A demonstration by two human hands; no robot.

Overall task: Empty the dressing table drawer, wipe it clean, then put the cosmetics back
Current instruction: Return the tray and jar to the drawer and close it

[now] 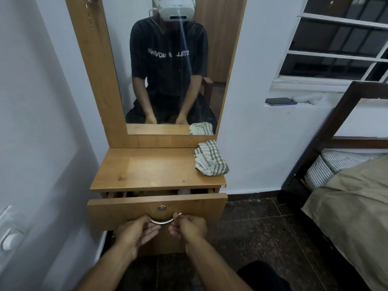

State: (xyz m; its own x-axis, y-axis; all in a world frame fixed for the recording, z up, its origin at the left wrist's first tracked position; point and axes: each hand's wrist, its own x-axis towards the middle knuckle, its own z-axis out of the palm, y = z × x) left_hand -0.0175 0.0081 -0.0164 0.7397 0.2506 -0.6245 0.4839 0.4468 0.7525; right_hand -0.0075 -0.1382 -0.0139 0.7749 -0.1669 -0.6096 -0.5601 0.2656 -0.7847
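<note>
Here the fingers [154,228] of the left hand [134,229] curl under the left end of the curved metal handle [161,221], thumb on top, gripping it; the right hand [189,226] pinches the handle's right end between thumb and bent fingers. The handle sits on the front of the drawer [126,208], below a small round lock [161,208]. The drawer stands a little way out from the dressing table, leaving a narrow gap under the tabletop [147,169]; in that gap a few things show, among them something pale [184,192] near the right, too dim to name. On the tabletop's back right corner lies a crumpled checked cloth [210,159], its edge hanging just past the side. Above it the mirror [172,66] in a wooden frame reflects a seated person in a dark shirt. To the right, a phone [280,101] rests on a white ledge below the window [340,45], and a bed [357,196] with a tan cover stands beside the wall
</note>
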